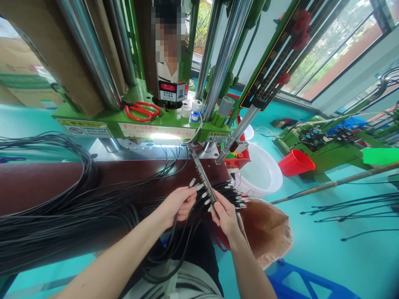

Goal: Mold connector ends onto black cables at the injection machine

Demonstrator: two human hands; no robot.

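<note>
**A:** Nearest the lens: my two forearms, bare, reaching forward over my lap; loops of black cable (pixel 174 253) sag between them. What do you read at the hands?

**B:** Left hand (pixel 177 204) is curled shut around a few of those cables, the metal-tipped ends (pixel 199 187) poking out past the fingertips; right hand (pixel 225 215) is pinched closed on the lower end of a narrow metal strip (pixel 204 178); the two hands sit just beside each other.

**A:** Agreed; I log the strip as tilted, running from my right hand up and left toward the base of the green machine (pixel 162 120); several cable ends sit along it on both sides, touching it; whether they are seated in slots I cannot tell.

**B:** And the bulk of the cable?

**A:** A thick black bundle (pixel 62 207) lies across the dark reddish table (pixel 37 182), fanning out to the left; more tipped ends (pixel 238 199) bunch just right of the strip.

**B:** On the machine's ledge: red-handled scissors (pixel 141 110), small rolls of tape (pixel 190 111); polished steel columns (pixel 222 58) rise above; a person stands behind the machine, partly hidden by it.

**A:** To the right, on the teal floor (pixel 327 249): a white basin (pixel 262 172), a red cup (pixel 294 162) tipped on its side, a brown paper sack (pixel 268 232) close by my right forearm; a blue stool (pixel 299 278) at the bottom edge; loose black cables (pixel 352 203) lie well apart, further right.
</note>
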